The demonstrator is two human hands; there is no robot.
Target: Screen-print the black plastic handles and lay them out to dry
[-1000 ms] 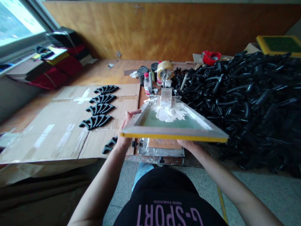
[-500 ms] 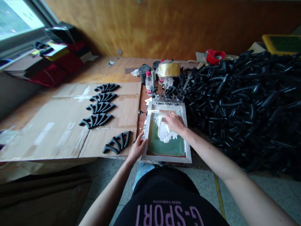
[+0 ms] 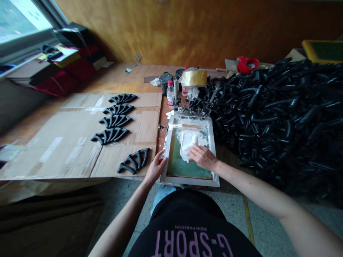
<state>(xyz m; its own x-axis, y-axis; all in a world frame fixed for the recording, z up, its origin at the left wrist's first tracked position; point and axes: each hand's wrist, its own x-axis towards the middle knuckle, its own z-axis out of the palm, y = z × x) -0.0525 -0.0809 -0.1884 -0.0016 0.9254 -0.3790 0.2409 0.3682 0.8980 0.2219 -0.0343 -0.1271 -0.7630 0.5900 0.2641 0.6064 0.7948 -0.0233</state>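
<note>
A screen-printing frame with pale edges and green mesh lies in front of me. White ink is spread thickly over the mesh's upper middle. My left hand grips the frame's left side near its lower corner, thumb on the edge. My right hand is closed over the mesh at the lower right of the ink, fingertips pressed together and down. Whatever it pinches is hidden by the fingers and ink. A metal clamp bar holds the frame's far edge.
Several black curved plastic parts lie in rows on cardboard at left. A big heap of black parts fills the right side. Behind the frame stand a bottle, a dark tub and a tape roll. A red tape dispenser sits farther back.
My right hand has moved toward me over the mesh, from the ink's upper right to its lower right. The ink patch has changed shape. My left hand stays on the frame.
</note>
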